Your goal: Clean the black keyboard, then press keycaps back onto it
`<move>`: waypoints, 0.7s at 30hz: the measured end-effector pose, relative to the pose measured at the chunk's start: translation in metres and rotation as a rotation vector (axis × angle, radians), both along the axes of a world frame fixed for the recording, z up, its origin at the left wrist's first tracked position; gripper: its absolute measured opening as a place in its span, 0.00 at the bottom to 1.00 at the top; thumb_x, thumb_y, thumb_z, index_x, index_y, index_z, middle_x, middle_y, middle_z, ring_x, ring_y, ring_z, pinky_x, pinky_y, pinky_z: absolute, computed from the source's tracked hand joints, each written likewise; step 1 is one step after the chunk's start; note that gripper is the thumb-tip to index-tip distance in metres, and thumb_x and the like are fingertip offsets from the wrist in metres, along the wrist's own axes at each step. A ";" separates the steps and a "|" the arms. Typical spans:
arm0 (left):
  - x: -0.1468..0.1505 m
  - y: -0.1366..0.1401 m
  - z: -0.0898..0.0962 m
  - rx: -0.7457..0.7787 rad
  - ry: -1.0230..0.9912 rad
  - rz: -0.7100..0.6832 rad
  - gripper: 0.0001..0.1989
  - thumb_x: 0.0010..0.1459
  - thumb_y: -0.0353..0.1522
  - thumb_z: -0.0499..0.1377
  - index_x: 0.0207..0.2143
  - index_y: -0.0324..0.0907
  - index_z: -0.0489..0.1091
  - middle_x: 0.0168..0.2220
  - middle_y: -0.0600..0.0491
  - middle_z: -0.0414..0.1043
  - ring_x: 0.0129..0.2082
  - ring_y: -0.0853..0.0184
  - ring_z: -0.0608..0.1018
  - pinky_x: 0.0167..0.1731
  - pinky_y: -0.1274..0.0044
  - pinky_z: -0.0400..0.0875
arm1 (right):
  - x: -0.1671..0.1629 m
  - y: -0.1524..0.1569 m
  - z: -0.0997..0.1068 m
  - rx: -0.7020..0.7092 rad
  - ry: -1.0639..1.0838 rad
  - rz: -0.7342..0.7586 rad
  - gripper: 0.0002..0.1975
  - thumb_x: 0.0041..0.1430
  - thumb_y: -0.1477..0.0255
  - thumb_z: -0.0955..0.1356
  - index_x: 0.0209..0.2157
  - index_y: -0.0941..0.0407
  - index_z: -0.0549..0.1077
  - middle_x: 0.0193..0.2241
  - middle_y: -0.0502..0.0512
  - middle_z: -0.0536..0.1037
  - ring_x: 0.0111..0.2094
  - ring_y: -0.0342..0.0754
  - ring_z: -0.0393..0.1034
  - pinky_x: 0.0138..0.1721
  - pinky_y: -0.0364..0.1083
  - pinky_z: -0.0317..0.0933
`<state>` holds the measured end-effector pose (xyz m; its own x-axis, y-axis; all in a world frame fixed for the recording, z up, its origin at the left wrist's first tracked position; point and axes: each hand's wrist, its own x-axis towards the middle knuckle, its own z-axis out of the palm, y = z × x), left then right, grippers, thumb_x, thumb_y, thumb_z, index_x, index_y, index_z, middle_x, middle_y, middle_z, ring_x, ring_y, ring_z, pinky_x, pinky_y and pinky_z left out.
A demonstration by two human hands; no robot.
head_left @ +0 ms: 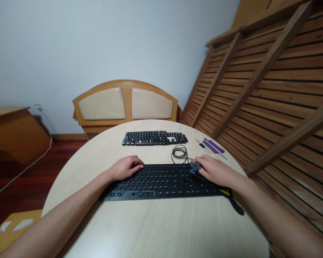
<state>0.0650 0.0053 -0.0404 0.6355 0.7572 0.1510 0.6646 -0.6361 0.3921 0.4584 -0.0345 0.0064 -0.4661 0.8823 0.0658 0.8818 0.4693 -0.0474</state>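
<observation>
Tabletop [161, 225]: keyboard [161, 182] beneath right fingers [204, 159] closed around cloth [195, 167], edge in curled left fingers [131, 160].

Pale wall [140, 46] behind; before it, a wooden headboard [128, 104] with two cream panels [103, 105]. Slatted frame [269, 79] tilted along the right. Desk [18, 127] at left, on dark red floor [21, 193]. Round table [161, 229] in front, glare on its near side.

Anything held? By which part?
Right hand holds a dark tool, apparently near its grey end. Left hand touches the keyboard base at its far edge; grip unclear.
</observation>
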 end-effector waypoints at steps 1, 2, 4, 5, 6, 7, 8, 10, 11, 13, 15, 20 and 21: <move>0.000 0.000 0.000 0.002 0.002 0.001 0.16 0.69 0.41 0.51 0.42 0.44 0.76 0.41 0.50 0.76 0.41 0.62 0.77 0.42 0.72 0.70 | 0.000 -0.003 -0.002 -0.004 -0.023 0.017 0.14 0.61 0.77 0.62 0.47 0.56 0.73 0.40 0.60 0.76 0.43 0.53 0.72 0.45 0.47 0.62; 0.000 0.000 0.001 0.003 0.004 0.002 0.16 0.68 0.41 0.51 0.42 0.44 0.76 0.40 0.50 0.76 0.40 0.62 0.77 0.42 0.72 0.70 | -0.001 -0.005 -0.003 0.004 -0.046 0.032 0.15 0.61 0.78 0.62 0.48 0.57 0.73 0.40 0.61 0.76 0.43 0.54 0.72 0.44 0.47 0.62; 0.000 -0.001 0.001 0.003 0.005 0.002 0.16 0.68 0.41 0.51 0.41 0.44 0.76 0.40 0.50 0.76 0.40 0.61 0.77 0.42 0.71 0.70 | -0.003 -0.009 -0.004 0.030 -0.086 0.055 0.15 0.60 0.78 0.63 0.48 0.57 0.73 0.40 0.61 0.76 0.42 0.55 0.72 0.42 0.47 0.62; 0.001 -0.001 0.001 0.002 0.003 0.002 0.16 0.68 0.41 0.51 0.41 0.44 0.76 0.40 0.50 0.76 0.40 0.61 0.77 0.42 0.71 0.70 | -0.003 -0.010 -0.003 0.036 -0.098 0.064 0.15 0.59 0.78 0.63 0.47 0.57 0.73 0.39 0.61 0.76 0.41 0.55 0.72 0.41 0.47 0.62; 0.001 -0.001 0.001 0.001 -0.001 0.001 0.16 0.68 0.41 0.51 0.41 0.44 0.76 0.40 0.50 0.76 0.40 0.61 0.77 0.42 0.71 0.70 | -0.004 -0.011 -0.002 0.039 -0.104 0.069 0.14 0.59 0.79 0.63 0.46 0.57 0.73 0.38 0.61 0.76 0.40 0.55 0.73 0.41 0.47 0.62; 0.001 -0.001 0.002 -0.001 -0.004 0.000 0.16 0.68 0.41 0.51 0.41 0.44 0.76 0.40 0.50 0.76 0.40 0.62 0.77 0.42 0.71 0.70 | -0.004 -0.012 0.000 0.037 -0.104 0.073 0.14 0.59 0.79 0.64 0.45 0.57 0.74 0.37 0.60 0.76 0.40 0.54 0.73 0.40 0.47 0.62; 0.001 -0.001 0.002 -0.003 -0.007 -0.001 0.16 0.68 0.41 0.51 0.41 0.44 0.77 0.40 0.50 0.76 0.40 0.62 0.77 0.42 0.71 0.70 | -0.003 -0.012 0.002 0.030 -0.099 0.077 0.14 0.58 0.79 0.64 0.45 0.56 0.74 0.37 0.60 0.76 0.39 0.54 0.73 0.40 0.47 0.62; 0.001 -0.001 0.002 -0.007 -0.010 -0.001 0.16 0.69 0.41 0.51 0.41 0.44 0.77 0.40 0.50 0.76 0.40 0.62 0.77 0.42 0.72 0.70 | 0.001 -0.013 0.007 -0.001 -0.077 0.101 0.14 0.58 0.79 0.64 0.45 0.55 0.75 0.38 0.60 0.76 0.40 0.54 0.73 0.41 0.47 0.62; 0.000 -0.001 0.002 -0.008 -0.010 -0.002 0.16 0.69 0.41 0.51 0.41 0.44 0.77 0.40 0.50 0.76 0.41 0.62 0.77 0.42 0.72 0.70 | 0.004 -0.013 0.010 -0.024 -0.062 0.117 0.15 0.58 0.78 0.64 0.45 0.54 0.75 0.38 0.59 0.76 0.40 0.54 0.73 0.42 0.48 0.62; 0.000 -0.001 0.001 -0.010 -0.009 -0.009 0.16 0.69 0.41 0.51 0.41 0.45 0.77 0.41 0.50 0.76 0.41 0.62 0.77 0.43 0.72 0.70 | 0.013 -0.013 0.017 -0.072 -0.037 0.135 0.15 0.58 0.78 0.64 0.44 0.53 0.76 0.39 0.58 0.77 0.41 0.54 0.73 0.44 0.48 0.63; -0.001 0.000 0.001 -0.012 -0.007 -0.018 0.16 0.69 0.41 0.51 0.41 0.45 0.76 0.41 0.50 0.76 0.41 0.62 0.77 0.44 0.72 0.70 | 0.023 -0.011 0.023 -0.081 -0.014 0.113 0.15 0.58 0.78 0.63 0.44 0.53 0.76 0.39 0.58 0.78 0.43 0.54 0.73 0.46 0.49 0.63; -0.002 0.000 0.000 0.001 0.009 -0.001 0.16 0.69 0.41 0.51 0.41 0.45 0.76 0.41 0.50 0.76 0.42 0.62 0.77 0.44 0.72 0.71 | 0.032 -0.002 0.021 0.012 0.094 0.095 0.16 0.62 0.76 0.62 0.48 0.55 0.75 0.46 0.60 0.78 0.48 0.55 0.71 0.51 0.52 0.63; -0.001 -0.001 0.000 0.004 0.015 0.002 0.16 0.69 0.41 0.51 0.42 0.45 0.76 0.42 0.50 0.76 0.42 0.61 0.77 0.44 0.71 0.71 | 0.030 -0.001 0.017 0.011 0.119 0.119 0.16 0.62 0.76 0.62 0.49 0.55 0.74 0.47 0.60 0.78 0.49 0.54 0.71 0.52 0.52 0.62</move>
